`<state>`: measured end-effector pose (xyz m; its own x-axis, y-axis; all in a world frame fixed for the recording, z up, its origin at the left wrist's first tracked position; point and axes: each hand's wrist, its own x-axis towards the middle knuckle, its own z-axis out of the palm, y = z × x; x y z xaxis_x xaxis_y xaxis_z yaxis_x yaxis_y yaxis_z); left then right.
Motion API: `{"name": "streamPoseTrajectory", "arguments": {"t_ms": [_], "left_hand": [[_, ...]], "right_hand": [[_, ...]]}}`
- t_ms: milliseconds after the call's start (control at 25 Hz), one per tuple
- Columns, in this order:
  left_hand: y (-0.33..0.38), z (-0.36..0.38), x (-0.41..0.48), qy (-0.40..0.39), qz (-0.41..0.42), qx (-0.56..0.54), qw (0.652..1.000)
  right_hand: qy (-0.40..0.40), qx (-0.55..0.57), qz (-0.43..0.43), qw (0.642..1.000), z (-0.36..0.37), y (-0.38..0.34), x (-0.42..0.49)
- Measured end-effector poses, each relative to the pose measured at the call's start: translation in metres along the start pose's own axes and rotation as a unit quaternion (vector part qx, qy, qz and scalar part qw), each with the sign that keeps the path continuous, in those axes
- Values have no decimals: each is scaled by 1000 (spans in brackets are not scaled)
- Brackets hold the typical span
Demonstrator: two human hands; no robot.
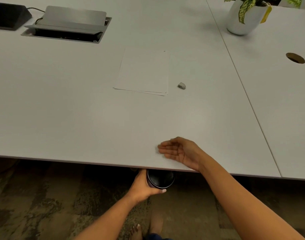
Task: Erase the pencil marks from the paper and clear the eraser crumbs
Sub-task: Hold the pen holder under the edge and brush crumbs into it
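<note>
Paper (144, 71) lies in a small stack near the middle of the white table (61, 110), and its top sheet looks blank from here. A grey eraser (181, 85) sits on the table just beside the stack's near right corner, not touching it. The right hand (180, 151) rests on its edge by the table's near rim, fingers loosely curved and holding nothing. Below that rim, the left hand (143, 185) grips a dark round cup (159, 178). A potted plant (240, 19) stands far right and an open cable box (67, 25) far left.
</note>
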<state>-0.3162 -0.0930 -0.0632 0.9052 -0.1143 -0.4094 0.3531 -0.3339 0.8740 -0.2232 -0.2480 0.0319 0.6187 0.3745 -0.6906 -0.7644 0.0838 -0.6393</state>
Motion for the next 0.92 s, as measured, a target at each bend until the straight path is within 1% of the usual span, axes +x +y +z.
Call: {"name": "streamPoseTrajectory", "arguments": {"t_ms": [40,80,160,240,320,400,480,560,640,680,720,800,920], "left_hand": [[0,0,1,0,-3,1,1000],[-1,1,2,-2,-2,0,1000],[-2,1,2,-6,3,-3,1000],[-3,2,3,-14,3,-6,1000],[-5,3,5,-11,-2,-15,1000],[-5,3,7,-6,-4,-17,1000],[-7,2,8,-8,-8,-13,1000],[-11,2,11,-16,-16,-13,1000],[-13,1,13,-22,-25,-12,999],[-14,1,14,-24,-31,-11,999],[-14,0,14,-25,-35,-12,999],[-14,0,15,-31,-37,-19,999],[-14,0,17,-32,-38,-34,998]], "right_hand": [[-2,16,-4,1000,-1,1,1],[-16,-2,8,1000,0,4,1],[-51,-106,57,991,3,11,-1],[-61,-180,75,979,7,11,-4],[-35,-192,35,980,9,3,-2],[17,-166,-42,985,9,-8,7],[82,-141,-128,978,6,-20,19],[157,-170,-207,951,-1,-34,34],[217,-243,-253,911,-11,-49,51],[234,-285,-268,890,-15,-58,59],[237,-327,-280,871,-19,-65,68],[215,-429,-285,830,-25,-74,86],[172,-567,-258,763,-29,-80,108]]}}
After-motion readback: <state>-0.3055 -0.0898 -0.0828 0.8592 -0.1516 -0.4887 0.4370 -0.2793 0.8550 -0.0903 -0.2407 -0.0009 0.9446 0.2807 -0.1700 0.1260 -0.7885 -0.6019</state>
